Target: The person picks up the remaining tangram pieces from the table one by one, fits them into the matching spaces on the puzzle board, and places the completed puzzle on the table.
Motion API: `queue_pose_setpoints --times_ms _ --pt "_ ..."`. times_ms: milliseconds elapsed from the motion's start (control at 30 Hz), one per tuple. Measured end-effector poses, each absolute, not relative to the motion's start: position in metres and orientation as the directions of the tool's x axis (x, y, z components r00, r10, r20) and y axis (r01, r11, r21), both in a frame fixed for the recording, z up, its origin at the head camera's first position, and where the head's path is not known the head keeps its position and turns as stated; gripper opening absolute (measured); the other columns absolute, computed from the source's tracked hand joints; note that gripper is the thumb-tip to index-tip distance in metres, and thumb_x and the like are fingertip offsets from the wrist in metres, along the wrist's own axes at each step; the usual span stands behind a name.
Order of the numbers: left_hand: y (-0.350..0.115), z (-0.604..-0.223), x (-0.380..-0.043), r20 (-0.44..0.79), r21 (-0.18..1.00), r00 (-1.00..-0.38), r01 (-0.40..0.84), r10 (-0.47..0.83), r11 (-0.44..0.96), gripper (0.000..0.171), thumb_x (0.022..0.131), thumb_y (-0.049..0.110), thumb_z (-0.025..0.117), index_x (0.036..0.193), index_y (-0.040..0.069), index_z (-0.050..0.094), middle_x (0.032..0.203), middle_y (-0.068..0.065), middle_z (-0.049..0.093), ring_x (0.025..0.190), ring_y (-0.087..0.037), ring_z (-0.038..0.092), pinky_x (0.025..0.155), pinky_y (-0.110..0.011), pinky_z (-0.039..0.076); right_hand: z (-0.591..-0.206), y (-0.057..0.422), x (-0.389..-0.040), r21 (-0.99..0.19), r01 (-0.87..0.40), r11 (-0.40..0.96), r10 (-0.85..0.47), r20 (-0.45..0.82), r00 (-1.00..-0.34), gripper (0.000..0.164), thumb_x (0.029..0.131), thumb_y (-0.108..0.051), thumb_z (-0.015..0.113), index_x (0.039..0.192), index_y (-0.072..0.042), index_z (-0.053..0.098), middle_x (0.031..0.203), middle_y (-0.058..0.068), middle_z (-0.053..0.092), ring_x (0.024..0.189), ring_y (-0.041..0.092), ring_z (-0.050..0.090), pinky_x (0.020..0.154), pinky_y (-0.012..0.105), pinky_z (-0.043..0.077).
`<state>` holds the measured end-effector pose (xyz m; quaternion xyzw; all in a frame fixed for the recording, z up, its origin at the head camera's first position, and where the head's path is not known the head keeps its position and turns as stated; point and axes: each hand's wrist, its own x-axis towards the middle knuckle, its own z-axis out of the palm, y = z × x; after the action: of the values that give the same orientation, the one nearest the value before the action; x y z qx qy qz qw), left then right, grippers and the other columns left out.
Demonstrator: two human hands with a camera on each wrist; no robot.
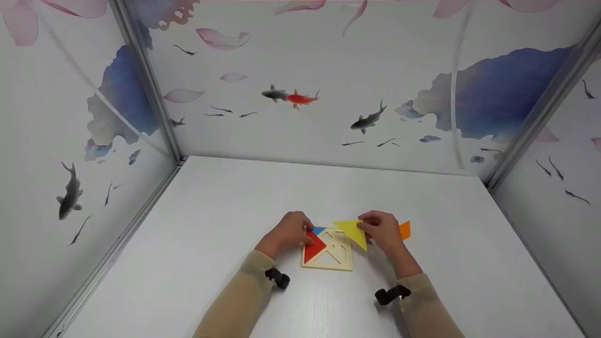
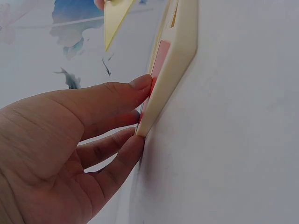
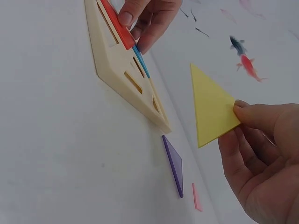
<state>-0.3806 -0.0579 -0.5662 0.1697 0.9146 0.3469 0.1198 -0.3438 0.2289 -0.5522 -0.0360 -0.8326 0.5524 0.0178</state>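
A pale wooden tangram board (image 1: 348, 265) lies on the table, with several recesses showing. On its left side sits a red triangle (image 1: 315, 249), and a blue piece (image 1: 319, 230) shows at its far edge. My left hand (image 1: 292, 230) holds the board at its left corner, the thumb on the red triangle and the other fingers along the edge. Above the board's right side, my right hand (image 1: 382, 232) pinches a yellow triangle (image 3: 210, 107) between thumb and fingers, clear of the board. Part of the yellow triangle lies behind the thumb.
Beyond my right hand, an orange piece (image 1: 405, 230) shows partly, and a sliver of a green piece (image 1: 389, 261) is beside the wrist. A purple piece (image 3: 174, 165) and a pink piece (image 3: 196, 198) lie near the board. Printed walls (image 1: 305, 136) enclose the white table (image 1: 225, 188).
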Motion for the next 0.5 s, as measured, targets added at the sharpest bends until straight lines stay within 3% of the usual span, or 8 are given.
queue_pose_setpoints --times_ms 300,500 --pt "-0.0582 -0.563 -0.3782 -0.102 0.689 -0.915 0.219 0.391 0.691 0.039 0.087 0.024 0.089 0.121 0.01 0.077 0.112 0.0 0.065 0.103 -0.019 0.055 0.096 -0.038 0.053 -0.5533 0.2206 -0.3431 -0.917 0.047 0.396 0.056 -0.027 -0.998 0.018 0.097 -0.008 0.076 0.115 -0.007 0.079 0.109 0.012 0.074 0.092 0.021 0.069 0.085 0.035 0.065" --pt "-0.0577 -0.5596 -0.3768 -0.072 0.678 -0.908 0.26 0.413 0.688 0.039 0.087 0.02 0.088 0.121 0.005 0.079 0.113 -0.006 0.067 0.098 -0.02 0.055 0.093 -0.038 0.053 -0.5531 0.218 -0.3408 -0.916 0.023 0.401 0.017 -0.017 -1.0 0.016 0.096 -0.007 0.077 0.112 -0.007 0.079 0.108 0.012 0.075 0.092 0.02 0.069 0.081 0.03 0.065"
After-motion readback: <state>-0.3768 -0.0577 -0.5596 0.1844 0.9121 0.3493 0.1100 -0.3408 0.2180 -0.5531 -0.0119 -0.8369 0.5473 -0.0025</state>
